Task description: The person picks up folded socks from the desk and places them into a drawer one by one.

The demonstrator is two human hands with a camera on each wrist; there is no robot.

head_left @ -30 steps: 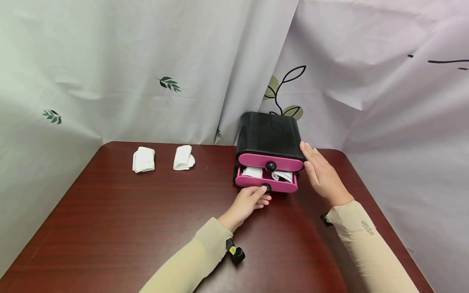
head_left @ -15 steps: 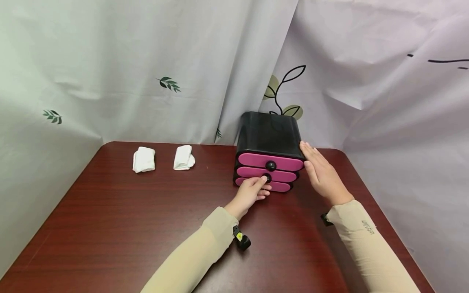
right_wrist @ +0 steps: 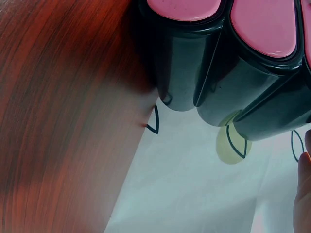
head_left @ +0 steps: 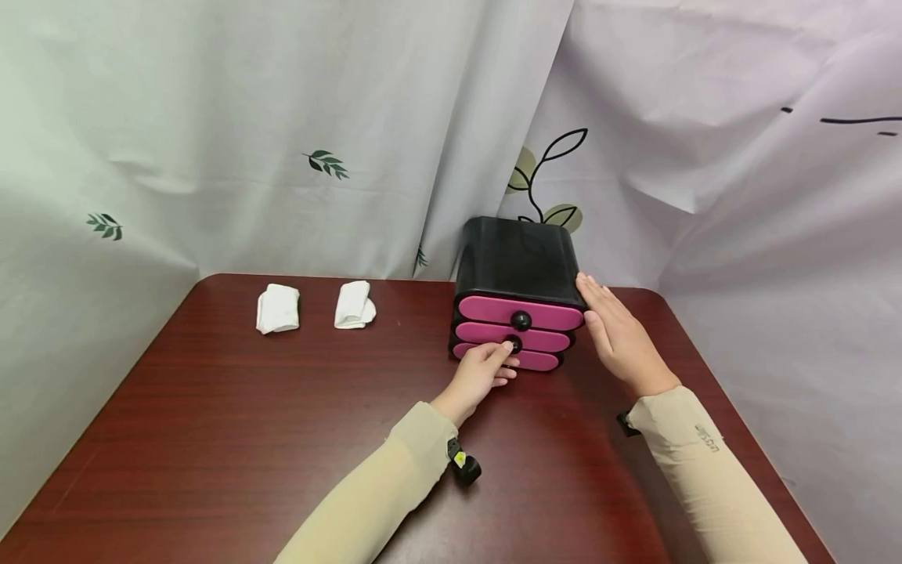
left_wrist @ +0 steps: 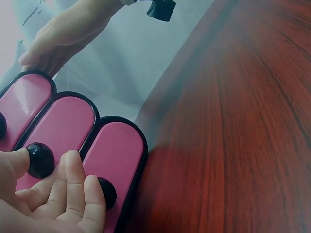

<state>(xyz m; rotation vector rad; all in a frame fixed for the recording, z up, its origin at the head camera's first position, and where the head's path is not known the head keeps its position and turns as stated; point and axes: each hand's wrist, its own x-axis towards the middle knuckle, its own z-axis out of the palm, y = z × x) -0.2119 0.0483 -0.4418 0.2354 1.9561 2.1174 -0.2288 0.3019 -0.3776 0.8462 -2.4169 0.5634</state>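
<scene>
A small black drawer cabinet [head_left: 517,258] with three pink drawer fronts stands toward the back of the table, all drawers closed flush. My left hand [head_left: 474,381] holds the round black knob [left_wrist: 41,160] of the middle drawer between thumb and fingers. Below it, the bottom drawer's knob [left_wrist: 108,192] is partly covered by those fingers. With fingers straight, my right hand [head_left: 623,341] rests against the cabinet's upper right edge; only a sliver of its fingers [right_wrist: 303,189] enters the right wrist view.
Two folded white cloths [head_left: 279,309] lie at the back left of the reddish-brown table [head_left: 232,439], a short way apart. A pale curtain [head_left: 282,117] with leaf prints hangs right behind the table and along its sides.
The middle drawer, with white folded cloths inside, was pulled out and is now pushed in. My left hand moved forward with its knob; the right hand has stayed against the cabinet.
</scene>
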